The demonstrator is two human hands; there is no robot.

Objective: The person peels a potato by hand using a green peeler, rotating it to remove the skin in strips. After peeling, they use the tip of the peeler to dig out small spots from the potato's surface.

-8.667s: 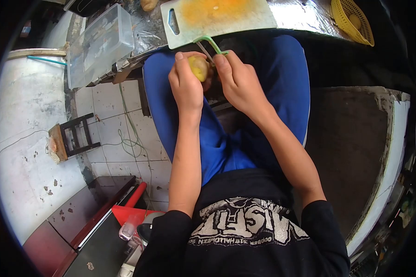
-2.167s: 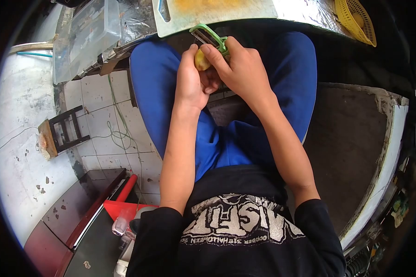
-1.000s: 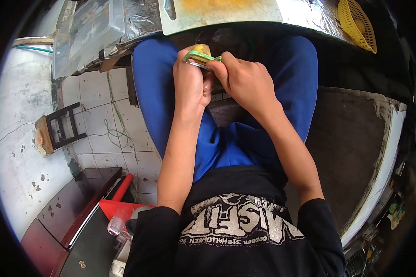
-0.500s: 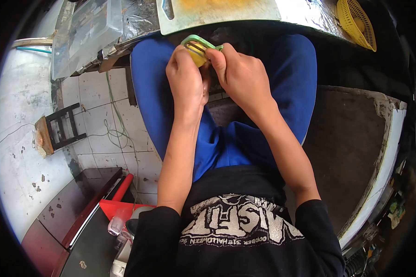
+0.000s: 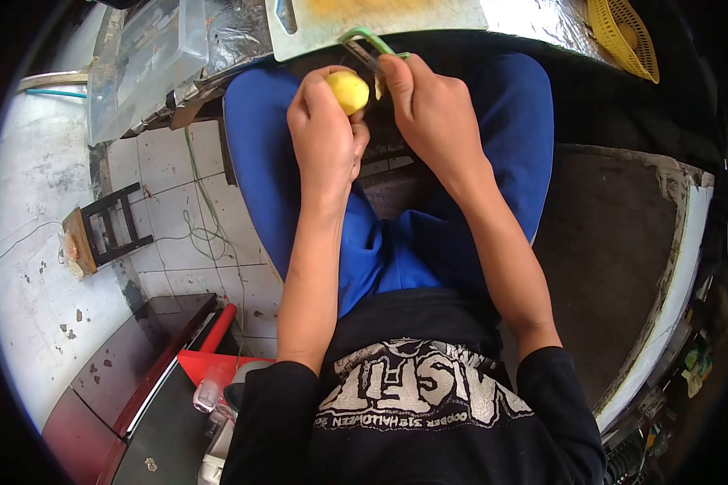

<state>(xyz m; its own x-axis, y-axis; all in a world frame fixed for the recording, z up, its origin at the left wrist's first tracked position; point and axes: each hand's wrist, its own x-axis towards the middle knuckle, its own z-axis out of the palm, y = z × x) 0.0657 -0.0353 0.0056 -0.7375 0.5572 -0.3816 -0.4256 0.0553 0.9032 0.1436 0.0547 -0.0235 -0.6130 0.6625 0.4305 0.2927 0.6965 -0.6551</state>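
My left hand point(image 5: 319, 117) is closed around a pale yellow, peeled potato point(image 5: 349, 92), whose rounded end sticks out past the fingers. To its right, my right hand point(image 5: 433, 101) grips a green-framed peeler point(image 5: 364, 42); its metal blade points up and left, apart from the potato. A thin strip of peel point(image 5: 378, 86) seems to hang below the blade. Both hands are above my lap, just short of the work surface's edge.
A stained cutting board point(image 5: 380, 28) lies on the foil-covered surface ahead. Left of it stands a clear plastic box point(image 5: 150, 69); a yellow basket point(image 5: 623, 40) sits at the far right. A small black stool point(image 5: 113, 226) is on the tiled floor at left.
The peeler has lifted off the potato and moved up and right with my right hand. More of the potato now shows in my left hand, which has stayed almost in place.
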